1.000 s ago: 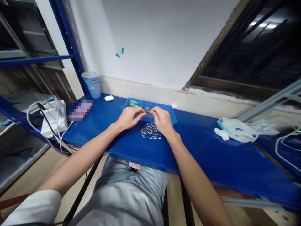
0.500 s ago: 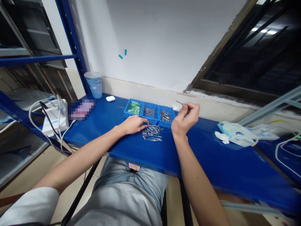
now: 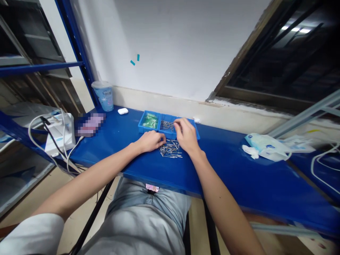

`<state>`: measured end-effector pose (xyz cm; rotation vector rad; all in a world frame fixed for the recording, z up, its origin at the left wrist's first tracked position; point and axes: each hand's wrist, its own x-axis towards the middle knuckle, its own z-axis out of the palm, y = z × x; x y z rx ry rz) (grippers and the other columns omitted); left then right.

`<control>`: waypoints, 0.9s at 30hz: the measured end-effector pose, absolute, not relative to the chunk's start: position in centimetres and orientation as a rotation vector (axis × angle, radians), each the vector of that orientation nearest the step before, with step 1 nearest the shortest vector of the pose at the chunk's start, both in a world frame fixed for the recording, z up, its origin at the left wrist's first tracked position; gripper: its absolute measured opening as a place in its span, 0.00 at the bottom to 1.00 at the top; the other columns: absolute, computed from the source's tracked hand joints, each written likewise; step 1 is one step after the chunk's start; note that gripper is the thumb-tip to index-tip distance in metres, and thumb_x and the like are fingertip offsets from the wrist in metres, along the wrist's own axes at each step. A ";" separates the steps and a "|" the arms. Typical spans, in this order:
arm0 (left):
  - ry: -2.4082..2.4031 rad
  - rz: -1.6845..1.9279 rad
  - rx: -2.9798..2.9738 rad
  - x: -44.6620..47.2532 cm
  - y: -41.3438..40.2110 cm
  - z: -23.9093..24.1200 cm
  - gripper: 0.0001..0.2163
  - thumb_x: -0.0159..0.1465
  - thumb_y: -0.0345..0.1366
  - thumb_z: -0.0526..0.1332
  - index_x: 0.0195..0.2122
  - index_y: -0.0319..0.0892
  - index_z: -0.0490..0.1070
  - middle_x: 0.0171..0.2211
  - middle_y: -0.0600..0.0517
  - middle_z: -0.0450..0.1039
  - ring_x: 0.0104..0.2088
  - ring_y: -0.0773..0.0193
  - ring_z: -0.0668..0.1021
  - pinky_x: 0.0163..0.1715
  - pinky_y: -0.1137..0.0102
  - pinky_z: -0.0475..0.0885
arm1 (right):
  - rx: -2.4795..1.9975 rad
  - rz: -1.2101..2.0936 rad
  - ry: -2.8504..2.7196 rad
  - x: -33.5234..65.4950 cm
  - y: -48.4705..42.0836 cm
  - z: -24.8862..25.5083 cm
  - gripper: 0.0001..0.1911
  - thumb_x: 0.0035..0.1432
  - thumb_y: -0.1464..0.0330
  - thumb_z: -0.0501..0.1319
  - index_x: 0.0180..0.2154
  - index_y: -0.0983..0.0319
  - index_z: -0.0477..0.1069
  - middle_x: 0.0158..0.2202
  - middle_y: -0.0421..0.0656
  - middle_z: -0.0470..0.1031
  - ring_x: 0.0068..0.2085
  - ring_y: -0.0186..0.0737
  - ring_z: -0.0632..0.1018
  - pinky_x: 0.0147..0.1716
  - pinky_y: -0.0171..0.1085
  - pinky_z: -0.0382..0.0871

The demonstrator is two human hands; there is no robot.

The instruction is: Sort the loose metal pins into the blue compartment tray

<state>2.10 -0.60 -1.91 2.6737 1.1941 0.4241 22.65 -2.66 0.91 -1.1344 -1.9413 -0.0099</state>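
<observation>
- L hand [image 3: 150, 141]: palm down on the blue bench [image 3: 239, 166], fingers loosely curled, tips touching the left edge of the loose pin pile [image 3: 171, 150]. Can't tell if a pin is pinched – the tips hide it.
- R hand [image 3: 186, 136]: hangs over the right end of the blue tray [image 3: 165, 134], fingers bent down into or just above the right compartment. Half closed; can't tell if it has hold of anything.
- Pins: thin metal ones, scattered flat on the bench just in front of the tray, between the 2 hands. More lie in the tray's middle compartment [image 3: 167, 124]. Green parts [image 3: 149, 121] fill the left one.
- Other stuff: cup [image 3: 103, 95] and white earbud case [image 3: 123, 111] far left by the wall, tissue pack [image 3: 265, 146] well apart on the right.
- Risks, as I judge them:
  - The pile sits near the bench's front edge, so a sweep of either wrist could roll pins off onto the lap or floor.
  - Pins are thin and slick, so a pinch could grab 2 or drop 1.
  - The R hand covers its compartment – a pin could land in the wrong section unseen.
  - The tray looks light, so a nudge from the R wrist could shove it or tip it.
</observation>
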 end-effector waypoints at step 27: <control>1.109 1.010 2.428 0.4 -0.5 0.0 0.10 0.77 0.39 0.55 0.49 0.41 0.73 0.23 0.56 0.70 0.23 0.66 0.69 0.30 0.71 0.61 | -1.177 -0.017 -2.177 21.7 -3.1 0.5 0.11 0.75 0.65 0.53 0.44 0.58 0.74 0.45 0.47 0.79 0.41 0.45 0.78 0.39 0.41 0.65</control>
